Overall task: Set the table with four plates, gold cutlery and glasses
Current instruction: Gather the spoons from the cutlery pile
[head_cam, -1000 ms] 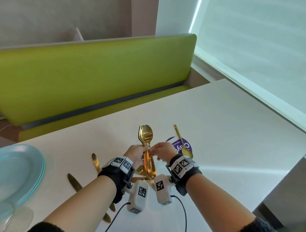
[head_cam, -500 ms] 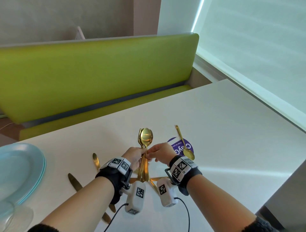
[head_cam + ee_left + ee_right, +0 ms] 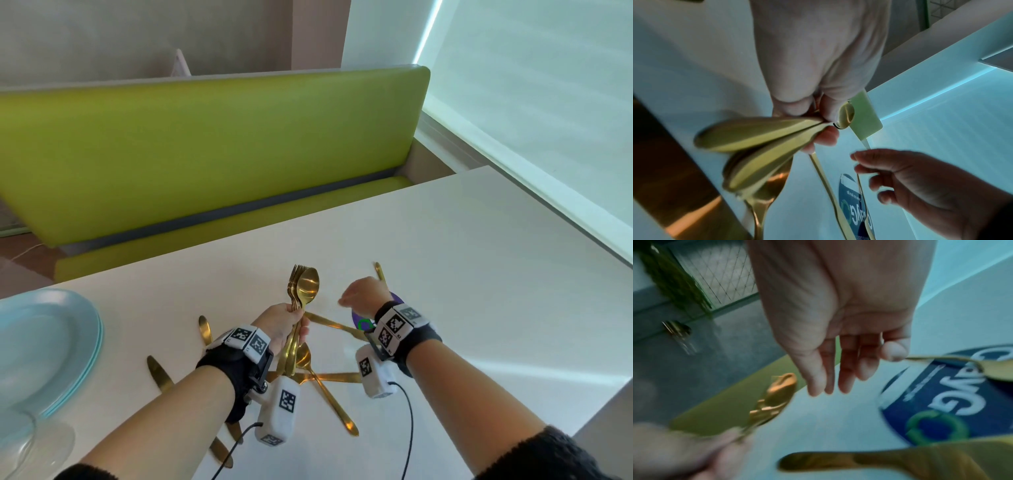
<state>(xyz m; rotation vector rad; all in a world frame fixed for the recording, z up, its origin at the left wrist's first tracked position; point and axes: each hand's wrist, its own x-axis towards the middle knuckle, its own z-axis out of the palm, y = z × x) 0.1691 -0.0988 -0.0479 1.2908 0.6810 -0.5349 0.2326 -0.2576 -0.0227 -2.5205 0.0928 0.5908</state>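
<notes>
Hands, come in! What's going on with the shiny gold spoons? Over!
Left hand grips the spoon-and-fork bundle. Right hand open, holding nothing. More gold cutlery loose on the table. Nothing in the way.

The table (image 3: 479, 274) is white and smooth, and a green bench (image 3: 205, 154) stands along its far edge. At the left side a stack of pale blue plates (image 3: 44, 342) lies on the table, and a clear glass (image 3: 20, 442) stands in front of it, at the near left corner. Two gold knives (image 3: 161, 375) lie beside the plates, apart from each other. Near the middle, several gold pieces (image 3: 329, 401) lie crossed over each other; one of them is a spoon. A round purple sticker (image 3: 359, 317) is on the surface to their right, and one gold spoon (image 3: 379, 274) lies across it.
</notes>
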